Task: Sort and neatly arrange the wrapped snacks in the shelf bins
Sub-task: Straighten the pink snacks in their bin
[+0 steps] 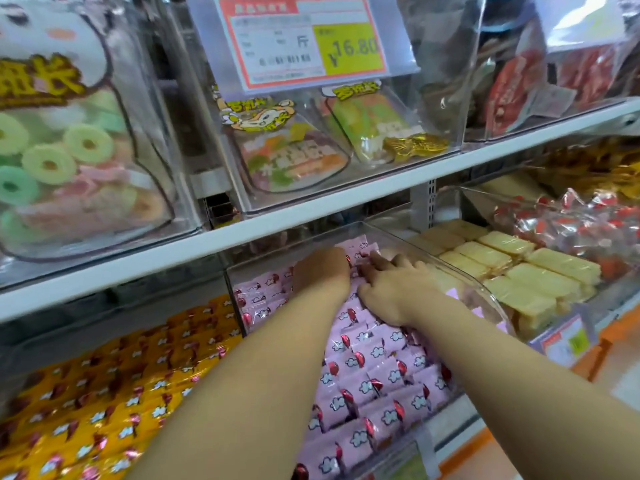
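Pink wrapped snacks (377, 375) fill a clear bin (460, 275) on the lower shelf, lying in rough rows. Both my hands reach deep into the back of this bin. My left hand (322, 271) is bent down at the wrist with its fingers hidden among the pink packets near the back. My right hand (391, 289) lies flat on the pink packets, fingers spread and pointing left toward the left hand. Whether the left fingers hold a packet is hidden.
Yellow wrapped snacks (104, 403) fill the bin to the left. Pale yellow bars (519, 268) sit stacked in the bin to the right, red-wrapped candies (571, 220) beyond. The white upper shelf (311, 216) hangs close above my hands, carrying gummy bags and a price tag (304, 39).
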`<state>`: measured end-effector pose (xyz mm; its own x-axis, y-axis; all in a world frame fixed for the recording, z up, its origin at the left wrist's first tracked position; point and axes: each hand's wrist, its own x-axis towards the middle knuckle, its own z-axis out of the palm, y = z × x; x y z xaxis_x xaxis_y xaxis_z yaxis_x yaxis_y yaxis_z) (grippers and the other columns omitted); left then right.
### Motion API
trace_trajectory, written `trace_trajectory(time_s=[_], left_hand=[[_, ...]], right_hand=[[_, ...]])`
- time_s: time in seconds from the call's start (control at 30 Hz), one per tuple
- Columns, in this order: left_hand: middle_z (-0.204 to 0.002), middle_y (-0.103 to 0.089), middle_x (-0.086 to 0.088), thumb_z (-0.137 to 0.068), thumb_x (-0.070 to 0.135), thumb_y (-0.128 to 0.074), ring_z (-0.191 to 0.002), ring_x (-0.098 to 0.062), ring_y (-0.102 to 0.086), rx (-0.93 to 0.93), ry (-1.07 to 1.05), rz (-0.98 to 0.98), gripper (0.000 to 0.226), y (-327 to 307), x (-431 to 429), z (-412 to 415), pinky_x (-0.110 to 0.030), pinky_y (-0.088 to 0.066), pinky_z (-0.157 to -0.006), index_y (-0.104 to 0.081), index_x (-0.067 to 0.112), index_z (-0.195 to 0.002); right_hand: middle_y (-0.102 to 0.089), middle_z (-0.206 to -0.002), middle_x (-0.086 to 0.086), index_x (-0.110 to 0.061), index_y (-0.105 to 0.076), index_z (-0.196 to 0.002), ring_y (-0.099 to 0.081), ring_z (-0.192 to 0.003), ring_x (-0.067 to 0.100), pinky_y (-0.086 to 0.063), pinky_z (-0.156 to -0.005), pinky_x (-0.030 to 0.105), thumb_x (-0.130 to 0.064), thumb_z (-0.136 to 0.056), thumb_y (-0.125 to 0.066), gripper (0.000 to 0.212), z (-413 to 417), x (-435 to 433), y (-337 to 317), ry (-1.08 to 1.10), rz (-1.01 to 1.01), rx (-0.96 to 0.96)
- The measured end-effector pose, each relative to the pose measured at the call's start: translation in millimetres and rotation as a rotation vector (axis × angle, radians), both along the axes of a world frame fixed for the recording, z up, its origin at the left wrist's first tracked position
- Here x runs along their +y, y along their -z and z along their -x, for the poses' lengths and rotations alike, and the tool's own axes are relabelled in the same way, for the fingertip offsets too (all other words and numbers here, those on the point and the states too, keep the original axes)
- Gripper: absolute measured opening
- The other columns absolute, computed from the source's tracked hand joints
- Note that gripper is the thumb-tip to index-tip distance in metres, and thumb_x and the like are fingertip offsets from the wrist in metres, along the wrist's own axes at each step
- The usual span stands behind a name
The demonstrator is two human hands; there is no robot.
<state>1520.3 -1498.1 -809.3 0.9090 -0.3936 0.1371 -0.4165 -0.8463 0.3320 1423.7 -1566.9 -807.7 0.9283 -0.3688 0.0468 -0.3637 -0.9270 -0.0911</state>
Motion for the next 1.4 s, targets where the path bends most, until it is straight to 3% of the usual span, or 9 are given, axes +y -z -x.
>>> trace_trajectory(time_s=[0.17,0.3,0.5,0.77,0.87,0.93,1.03,1.17,1.4], left_hand=[[-0.094,-0.059,-0.009,-0.097,0.009,-0.039,-0.079,-0.024,-0.054,-0.117,0.015,-0.079,0.022,-1.5,2.1,10.0,-0.029,-0.037,-0.063,-0.059,0.009,-0.102],[-0.095,-0.066,-0.006,-0.095,0.014,-0.044,-0.073,-0.021,-0.056,-0.054,-0.024,-0.044,0.022,1.0,4.2,1.2,-0.027,-0.038,-0.058,-0.066,0.013,-0.095],[-0.093,-0.068,-0.007,-0.091,0.030,-0.057,-0.085,-0.026,-0.065,0.027,0.051,-0.025,0.019,-0.3,4.2,-1.4,-0.033,-0.050,-0.072,-0.069,0.017,-0.097],[-0.088,-0.062,-0.001,-0.095,0.019,-0.048,-0.072,-0.015,-0.058,0.044,0.164,-0.108,0.017,-11.3,24.1,14.1,-0.029,-0.043,-0.060,-0.064,0.017,-0.102],[-0.102,-0.061,-0.006,-0.097,0.027,-0.042,-0.088,-0.022,-0.058,0.022,0.307,-0.218,0.026,-17.1,53.8,42.5,-0.034,-0.048,-0.077,-0.060,0.015,-0.109],[-0.116,-0.056,-0.010,-0.099,0.039,-0.034,-0.104,-0.027,-0.054,0.049,0.355,-0.291,0.036,-21.4,79.1,70.5,-0.039,-0.044,-0.092,-0.055,0.015,-0.114],[-0.137,-0.045,-0.005,-0.099,0.048,-0.023,-0.126,-0.026,-0.043,-0.109,0.353,-0.513,0.047,-20.6,114.2,108.3,-0.050,-0.020,-0.110,-0.042,0.023,-0.133],[-0.141,-0.042,-0.003,-0.097,0.053,-0.013,-0.129,-0.026,-0.040,-0.226,0.327,-0.638,0.052,-14.3,141.0,129.3,-0.057,-0.007,-0.112,-0.035,0.030,-0.139],[-0.149,-0.035,-0.005,-0.101,0.038,-0.019,-0.134,-0.029,-0.035,-0.188,0.325,-0.743,0.051,-15.1,131.6,125.5,-0.058,-0.001,-0.112,-0.021,0.021,-0.149]], right_hand=[[-0.015,-0.157,-0.005,-0.027,-0.026,-0.146,-0.018,-0.139,0.025,-0.020,-0.106,0.040,-0.041,-0.096,-0.021,0.052,-1.9,-0.2,3.1,0.024,-0.024,-0.019],[-0.032,-0.150,-0.001,-0.025,-0.036,-0.141,-0.028,-0.132,0.025,-0.026,-0.103,0.040,-0.038,-0.095,-0.026,0.049,0.6,-0.1,8.6,0.016,0.023,-0.086],[-0.015,-0.156,-0.008,-0.027,-0.029,-0.145,-0.018,-0.137,0.029,-0.022,-0.104,0.041,-0.039,-0.095,-0.025,0.051,-4.6,-4.0,3.6,-0.019,-0.009,0.010],[-0.028,-0.150,0.010,-0.018,-0.045,-0.135,-0.037,-0.129,0.033,-0.036,-0.102,0.043,-0.032,-0.095,-0.033,0.044,22.2,-0.4,-13.2,-0.025,-0.130,-0.115],[-0.031,-0.150,0.006,-0.016,-0.048,-0.131,-0.037,-0.131,0.026,-0.032,-0.106,0.037,-0.033,-0.098,-0.032,0.041,58.5,13.8,-17.3,-0.127,-0.062,-0.121],[-0.035,-0.148,0.004,-0.020,-0.046,-0.132,-0.033,-0.134,0.023,-0.027,-0.109,0.038,-0.042,-0.098,-0.032,0.043,84.8,29.4,-12.9,-0.183,-0.076,-0.085],[-0.009,-0.158,-0.004,-0.037,-0.020,-0.146,-0.009,-0.144,0.018,-0.006,-0.116,0.047,-0.060,-0.092,-0.025,0.059,112.5,51.0,-4.1,-0.210,-0.108,0.009],[0.007,-0.157,-0.011,-0.048,-0.001,-0.145,0.002,-0.145,0.018,0.001,-0.113,0.058,-0.076,-0.072,0.005,0.078,115.3,62.7,8.7,-0.202,-0.022,0.056],[0.005,-0.157,-0.012,-0.050,-0.005,-0.144,0.003,-0.145,0.019,-0.005,-0.109,0.063,-0.068,-0.088,-0.011,0.059,93.4,64.8,18.2,-0.116,0.006,0.062]])
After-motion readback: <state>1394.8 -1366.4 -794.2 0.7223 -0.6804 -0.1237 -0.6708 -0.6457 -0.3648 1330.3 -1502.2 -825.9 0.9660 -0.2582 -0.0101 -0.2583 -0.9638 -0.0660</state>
